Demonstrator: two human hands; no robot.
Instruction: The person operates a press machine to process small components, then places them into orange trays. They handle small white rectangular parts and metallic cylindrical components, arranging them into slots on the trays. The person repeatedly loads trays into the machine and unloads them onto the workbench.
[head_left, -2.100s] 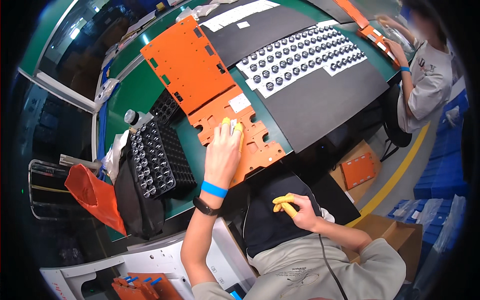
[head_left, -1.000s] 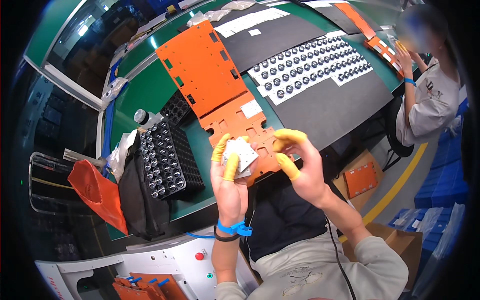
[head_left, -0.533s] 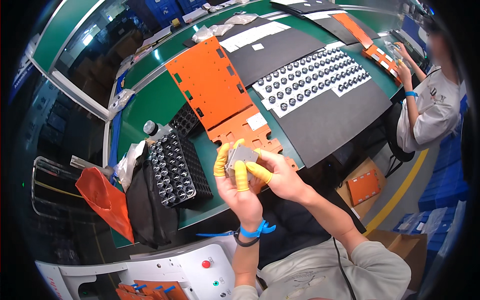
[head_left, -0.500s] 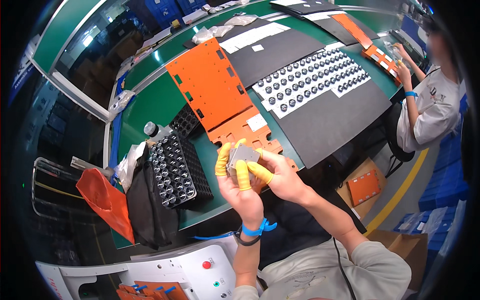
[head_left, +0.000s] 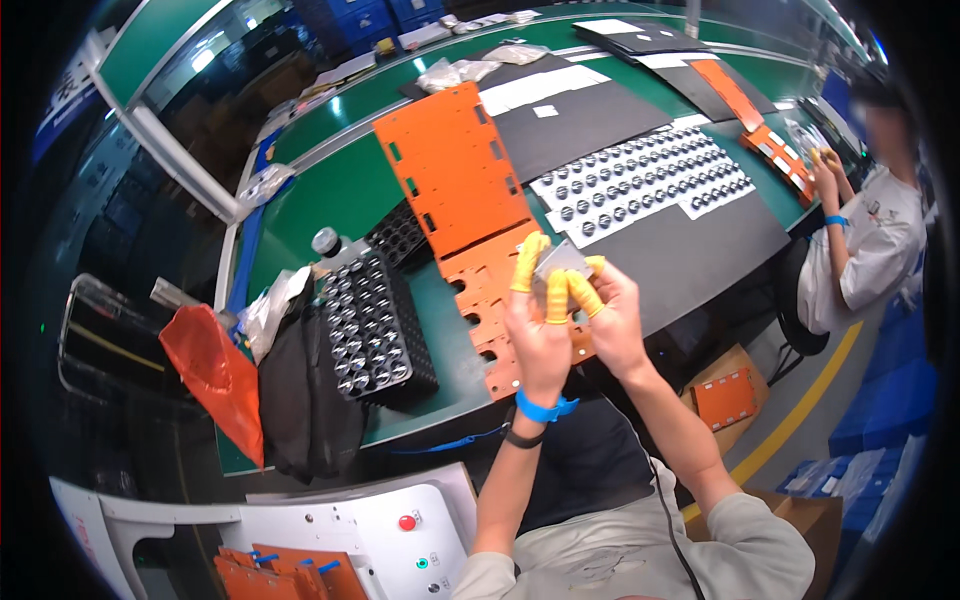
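In front of my chest, above the orange fixture, I hold a small grey rectangular metal plate [head_left: 564,259], possibly several stacked. Yellow finger cots cover some of my fingertips. My left hand [head_left: 541,335] grips the plate from its left side and wears a blue wrist strap. On the plate's right side, my right hand [head_left: 614,308] has its fingers closed against the edge. Beneath them lies the lower half of the orange fixture [head_left: 478,277], with rounded cutouts along its side; its orange lid [head_left: 450,165] stands raised behind. My hands hide part of the lower half.
Left of the fixture stands a black tray of round cylindrical parts [head_left: 365,325]. A white sheet with rows of black round parts [head_left: 640,180] lies on a black mat [head_left: 700,250] to the right. A co-worker [head_left: 865,240] sits at the far right. An orange bag [head_left: 212,365] hangs at the left edge.
My view has shifted, so the bench sits further right in it. Both hands still hold the grey plate, now tilted differently, and have moved up slightly over the fixture.
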